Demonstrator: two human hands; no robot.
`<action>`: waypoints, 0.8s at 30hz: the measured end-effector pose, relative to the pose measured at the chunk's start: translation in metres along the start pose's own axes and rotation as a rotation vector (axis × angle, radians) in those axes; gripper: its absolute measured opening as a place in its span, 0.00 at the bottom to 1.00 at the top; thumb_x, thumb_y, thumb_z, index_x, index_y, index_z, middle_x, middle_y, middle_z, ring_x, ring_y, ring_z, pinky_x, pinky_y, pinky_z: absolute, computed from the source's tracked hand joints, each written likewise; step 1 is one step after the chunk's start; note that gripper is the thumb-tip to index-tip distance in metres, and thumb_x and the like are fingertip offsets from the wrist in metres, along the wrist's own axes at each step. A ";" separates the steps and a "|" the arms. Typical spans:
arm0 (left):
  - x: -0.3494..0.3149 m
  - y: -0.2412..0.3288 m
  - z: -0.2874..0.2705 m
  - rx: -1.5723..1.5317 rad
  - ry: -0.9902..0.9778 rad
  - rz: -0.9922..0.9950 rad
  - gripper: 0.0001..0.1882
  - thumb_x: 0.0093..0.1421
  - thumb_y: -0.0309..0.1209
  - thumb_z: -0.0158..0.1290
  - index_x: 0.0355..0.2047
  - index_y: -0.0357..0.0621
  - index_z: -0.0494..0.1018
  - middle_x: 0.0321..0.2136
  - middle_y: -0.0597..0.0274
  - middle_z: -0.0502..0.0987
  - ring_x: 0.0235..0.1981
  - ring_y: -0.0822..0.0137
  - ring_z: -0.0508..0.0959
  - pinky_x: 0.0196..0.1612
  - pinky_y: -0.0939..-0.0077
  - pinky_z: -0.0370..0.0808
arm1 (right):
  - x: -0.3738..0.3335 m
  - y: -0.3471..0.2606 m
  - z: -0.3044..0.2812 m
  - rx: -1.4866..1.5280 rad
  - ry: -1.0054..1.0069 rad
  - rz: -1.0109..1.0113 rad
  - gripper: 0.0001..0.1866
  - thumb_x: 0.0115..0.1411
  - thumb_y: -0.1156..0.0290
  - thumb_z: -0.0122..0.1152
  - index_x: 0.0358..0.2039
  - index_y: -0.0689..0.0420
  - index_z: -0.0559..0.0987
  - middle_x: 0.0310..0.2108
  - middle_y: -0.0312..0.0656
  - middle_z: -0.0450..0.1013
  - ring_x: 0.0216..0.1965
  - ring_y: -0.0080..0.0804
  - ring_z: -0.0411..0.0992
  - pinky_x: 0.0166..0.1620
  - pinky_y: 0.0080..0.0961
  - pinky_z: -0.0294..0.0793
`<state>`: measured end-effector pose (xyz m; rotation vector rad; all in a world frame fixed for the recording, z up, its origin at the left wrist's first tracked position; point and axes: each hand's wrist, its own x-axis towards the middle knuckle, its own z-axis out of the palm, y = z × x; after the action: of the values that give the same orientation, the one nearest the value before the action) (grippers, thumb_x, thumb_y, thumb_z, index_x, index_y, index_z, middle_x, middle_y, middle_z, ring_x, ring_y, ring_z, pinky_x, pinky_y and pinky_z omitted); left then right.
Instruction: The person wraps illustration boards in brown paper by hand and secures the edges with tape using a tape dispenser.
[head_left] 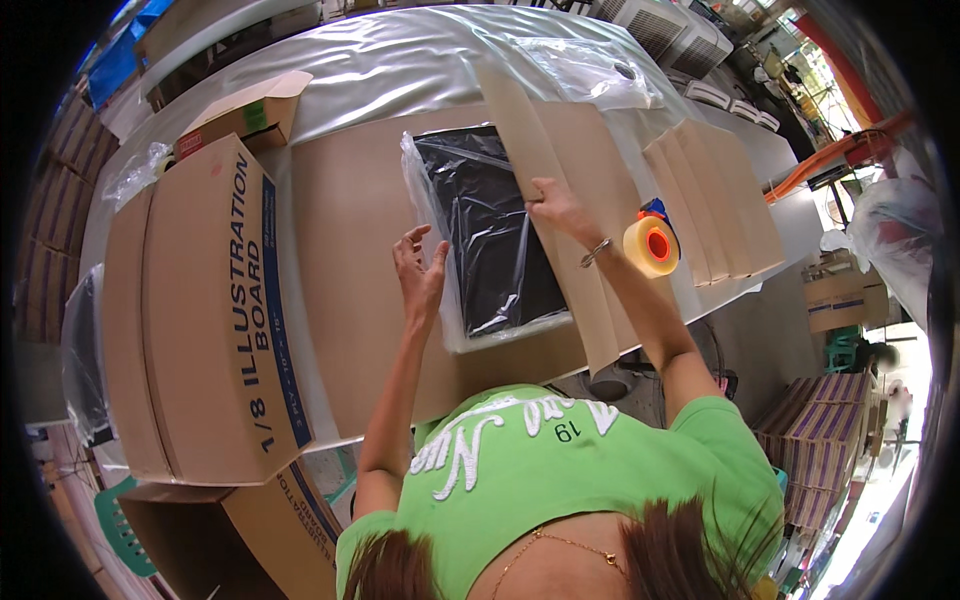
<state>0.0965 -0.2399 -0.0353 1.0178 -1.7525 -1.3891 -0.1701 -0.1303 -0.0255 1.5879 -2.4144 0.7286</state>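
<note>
A flat black stack wrapped in clear plastic (490, 235) lies on a large brown cardboard sheet (345, 250) on the table. My right hand (563, 212) is closed on the edge of a long cardboard flap (520, 140), which stands bent up along the stack's right side. Whether this flap belongs to the sheet underneath, I cannot tell. By the stack's left edge, my left hand (420, 270) is raised with its fingers apart and nothing in it. Right of my right forearm sits a tape dispenser with a roll of clear tape (650, 247).
A big closed cardboard carton (190, 320) stands at the left, with a smaller open box (250, 115) behind it. Folded cardboard pieces (715, 205) lie at the right. Clear plastic bags (590, 72) rest at the far side. An open carton (240, 540) is below left.
</note>
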 end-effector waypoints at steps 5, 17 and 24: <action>0.026 -0.031 0.012 0.047 -0.038 0.012 0.39 0.56 0.44 0.63 0.64 0.51 0.59 0.60 0.47 0.58 0.62 0.46 0.61 0.63 0.54 0.62 | 0.007 -0.051 0.011 0.074 -0.283 0.487 0.18 0.55 0.64 0.62 0.44 0.60 0.76 0.42 0.57 0.76 0.47 0.58 0.73 0.50 0.47 0.72; 0.021 -0.020 0.042 0.065 -0.166 0.077 0.44 0.56 0.36 0.63 0.69 0.66 0.53 0.66 0.31 0.48 0.67 0.34 0.51 0.67 0.51 0.56 | 0.005 -0.113 0.014 -0.325 -0.406 0.486 0.12 0.55 0.76 0.60 0.40 0.56 0.69 0.30 0.56 0.78 0.37 0.52 0.79 0.40 0.46 0.78; 0.024 -0.019 0.044 0.108 -0.179 0.131 0.43 0.57 0.35 0.61 0.69 0.66 0.52 0.66 0.28 0.47 0.67 0.32 0.51 0.67 0.51 0.57 | 0.002 -0.115 0.025 -0.274 -0.367 0.452 0.18 0.51 0.79 0.62 0.39 0.55 0.65 0.30 0.53 0.78 0.35 0.56 0.78 0.38 0.50 0.77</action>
<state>0.0506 -0.2433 -0.0619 0.8391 -2.0058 -1.3505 -0.0645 -0.1808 -0.0104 1.1617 -3.0271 0.1443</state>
